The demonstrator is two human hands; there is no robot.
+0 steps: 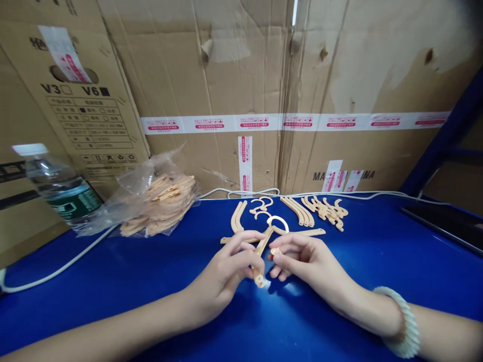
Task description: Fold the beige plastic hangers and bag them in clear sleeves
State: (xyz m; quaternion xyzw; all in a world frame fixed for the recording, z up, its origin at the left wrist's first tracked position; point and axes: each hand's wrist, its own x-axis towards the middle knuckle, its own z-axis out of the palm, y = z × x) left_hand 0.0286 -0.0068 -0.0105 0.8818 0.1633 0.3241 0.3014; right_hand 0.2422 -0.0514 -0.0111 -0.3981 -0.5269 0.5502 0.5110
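Observation:
My left hand (232, 269) is closed around a beige plastic folding hanger part (260, 279), a narrow bar with a rounded, holed end pointing toward me. At its far end a curved hook (279, 219) shows; whether the two are joined I cannot tell. Just to the right, my right hand (302, 256) pinches a small beige plastic piece (275, 251) between thumb and fingers, close to the bar but apart from it. Most of that small piece is hidden by the fingertips. Behind the hands lies a flat beige hanger arm (315, 232).
Curved arms (237, 216), loose hooks (260, 205), straighter arms (298, 211) and a pile of small parts (324, 211) lie along the back of the blue table (188, 311). Left are a bag of beige pieces (162, 206) and a water bottle (62, 186). Cardboard (226, 75) stands behind.

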